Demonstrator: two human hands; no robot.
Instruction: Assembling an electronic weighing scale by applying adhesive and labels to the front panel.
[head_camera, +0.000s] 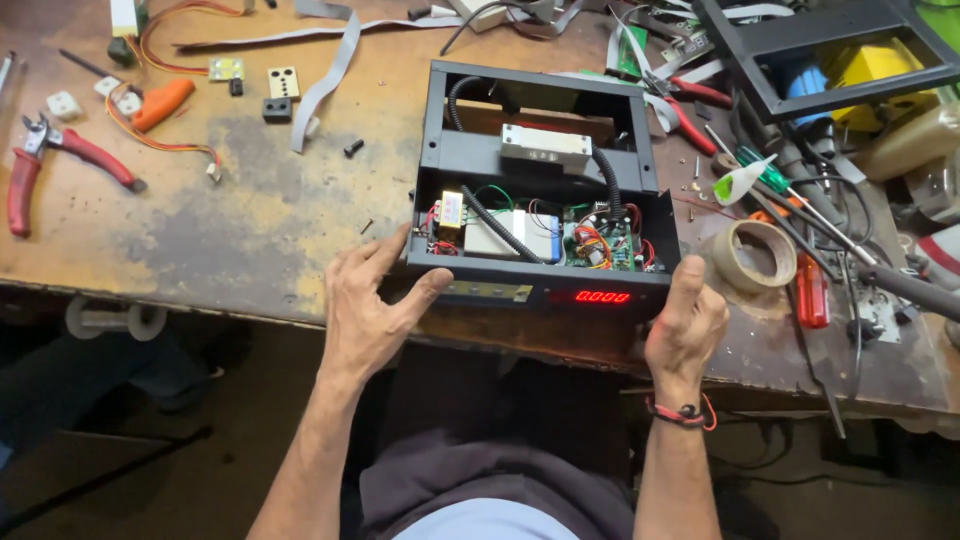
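Observation:
An open black electronic device case (540, 160) lies on a worn wooden workbench (230, 220). Inside are a circuit board (600, 245), coloured wires, a small transformer and a metal bar across the middle. A red digit display (602, 297) glows on its front panel. My left hand (370, 305) rests against the case's front left corner, thumb on the panel, fingers spread. At the front right corner my right hand (685, 320) touches the case, fingers curled, a red and black band on the wrist.
Red-handled pliers (45, 160) lie at the far left, with an orange tool (162, 102), grey ribbon cables (330, 70) and small parts behind. To the right sit a tape roll (755, 255), screwdrivers (810, 290), red cutters (690, 110) and a black frame (830, 50).

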